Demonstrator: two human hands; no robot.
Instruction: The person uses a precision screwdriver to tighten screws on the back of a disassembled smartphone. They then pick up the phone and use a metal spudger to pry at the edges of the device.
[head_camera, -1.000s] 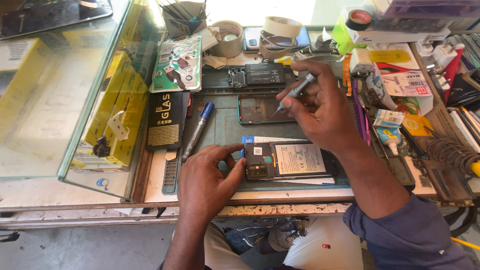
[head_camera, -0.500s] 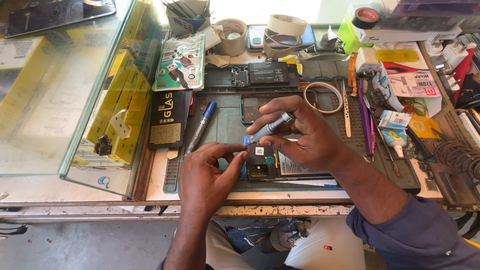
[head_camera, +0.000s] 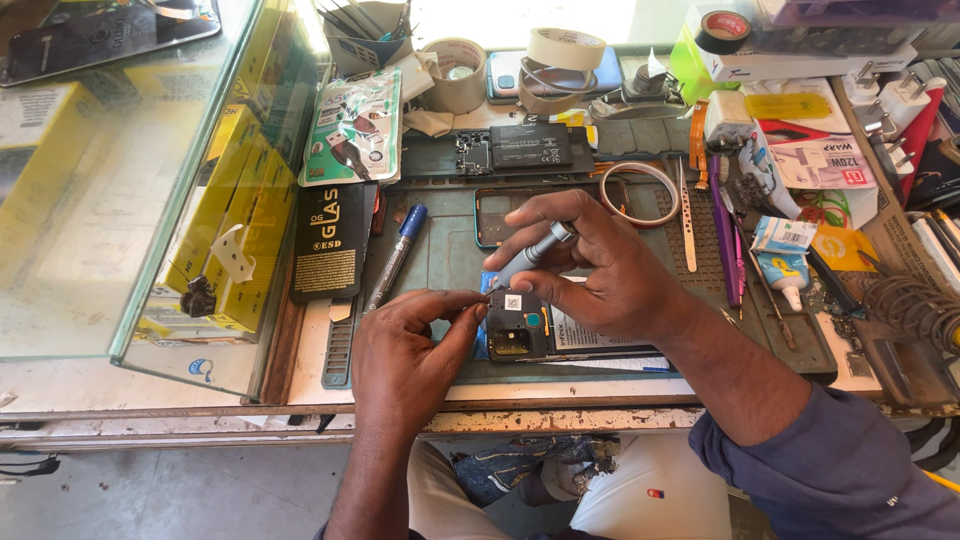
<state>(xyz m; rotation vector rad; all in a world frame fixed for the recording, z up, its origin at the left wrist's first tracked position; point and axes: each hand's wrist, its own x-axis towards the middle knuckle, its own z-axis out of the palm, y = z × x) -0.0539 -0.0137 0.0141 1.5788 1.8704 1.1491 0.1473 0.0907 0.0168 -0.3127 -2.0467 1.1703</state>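
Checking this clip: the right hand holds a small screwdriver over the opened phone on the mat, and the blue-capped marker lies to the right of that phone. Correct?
Not quite. The head view shows the blue-capped marker lying to the left of the opened phone, beside the black packet. The rest holds: the right hand holds the small screwdriver over the phone on the mat.

Bare left forearm, blue sleeve on right arm (head_camera: 840, 465), light trousers

brushed metal screwdriver (head_camera: 535, 252), glossy glass case (head_camera: 120, 180), matt rubbery mat (head_camera: 440, 255), rough worn wooden bench edge (head_camera: 240, 425).
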